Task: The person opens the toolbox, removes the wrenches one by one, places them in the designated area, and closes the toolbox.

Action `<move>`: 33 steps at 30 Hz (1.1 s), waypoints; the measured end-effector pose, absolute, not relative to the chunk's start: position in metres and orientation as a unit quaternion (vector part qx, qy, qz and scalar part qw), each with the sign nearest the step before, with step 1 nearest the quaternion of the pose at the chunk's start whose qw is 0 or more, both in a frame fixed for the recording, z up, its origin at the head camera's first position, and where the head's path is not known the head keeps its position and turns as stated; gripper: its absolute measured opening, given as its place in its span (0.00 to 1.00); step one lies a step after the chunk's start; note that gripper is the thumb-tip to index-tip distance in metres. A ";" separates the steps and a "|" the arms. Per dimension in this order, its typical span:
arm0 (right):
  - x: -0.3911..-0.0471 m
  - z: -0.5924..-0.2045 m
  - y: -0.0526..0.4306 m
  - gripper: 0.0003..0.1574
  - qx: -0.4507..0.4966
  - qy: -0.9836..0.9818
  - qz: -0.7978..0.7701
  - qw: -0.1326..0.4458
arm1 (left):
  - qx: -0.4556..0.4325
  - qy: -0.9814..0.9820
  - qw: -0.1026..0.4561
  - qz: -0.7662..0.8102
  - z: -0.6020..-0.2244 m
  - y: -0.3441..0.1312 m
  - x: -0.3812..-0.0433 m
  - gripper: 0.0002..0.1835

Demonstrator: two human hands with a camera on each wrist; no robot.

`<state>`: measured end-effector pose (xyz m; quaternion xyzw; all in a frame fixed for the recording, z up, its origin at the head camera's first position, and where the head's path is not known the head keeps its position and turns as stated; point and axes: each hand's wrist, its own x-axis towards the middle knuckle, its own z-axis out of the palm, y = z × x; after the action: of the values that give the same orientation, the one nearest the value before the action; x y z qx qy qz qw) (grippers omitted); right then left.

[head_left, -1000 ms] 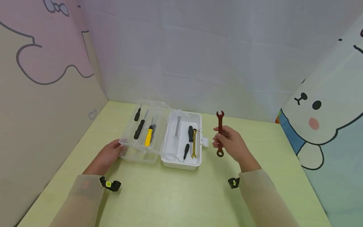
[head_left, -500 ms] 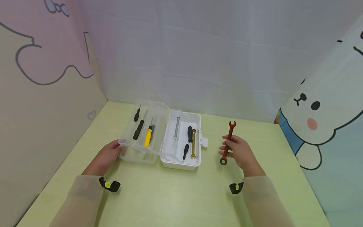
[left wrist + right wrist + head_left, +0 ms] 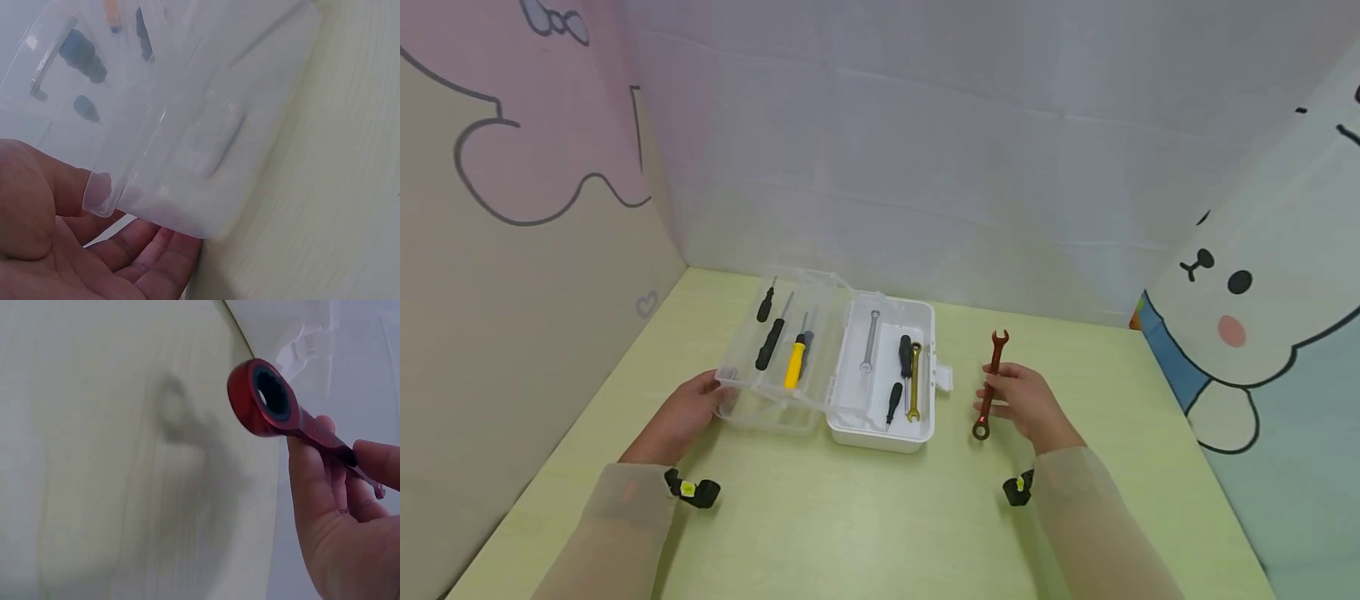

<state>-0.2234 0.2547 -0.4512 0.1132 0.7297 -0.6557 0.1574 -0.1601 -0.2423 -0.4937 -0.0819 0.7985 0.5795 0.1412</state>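
In the head view my right hand [image 3: 1018, 400] holds a red ratcheting combination wrench [image 3: 992, 385] above the table, open end up and ring end down. The right wrist view shows its ring end [image 3: 259, 397] toward the camera, with the shank between thumb and fingers. My left hand [image 3: 677, 414] grips the near left corner of a clear plastic tray [image 3: 752, 383], thumb and fingers around its edge [image 3: 100, 194]. On it lie a yellow screwdriver [image 3: 795, 364] and black screwdrivers [image 3: 770, 343]. To its right stands the opened white toolbox [image 3: 880, 442].
Inside the white box lie a silver wrench [image 3: 870, 342], a gold wrench [image 3: 913, 382] and black screwdrivers [image 3: 906, 357]. A latch [image 3: 943, 377] sticks out from its right side. Pale cloth [image 3: 880, 167] backs the table [image 3: 850, 533], with printed panels at both sides.
My right hand has carried the red wrench lower and toward me, first swinging right, then slightly back left. The left hand and the clear tray stay in place.
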 end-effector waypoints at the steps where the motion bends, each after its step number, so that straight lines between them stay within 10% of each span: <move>1: -0.225 -0.452 0.255 0.25 0.113 0.736 -0.648 0.157 | -0.080 0.800 0.140 0.577 -0.493 -0.242 -0.160 0.30; 33: -0.262 -0.466 0.228 0.12 0.184 0.826 -0.507 0.161 | -0.061 0.795 0.135 0.588 -0.497 -0.245 -0.160 0.28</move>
<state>-0.2617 0.2279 -0.4655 0.1844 0.8261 -0.5074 0.1615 -0.1599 -0.2451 -0.4969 -0.0609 0.7951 0.5882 0.1348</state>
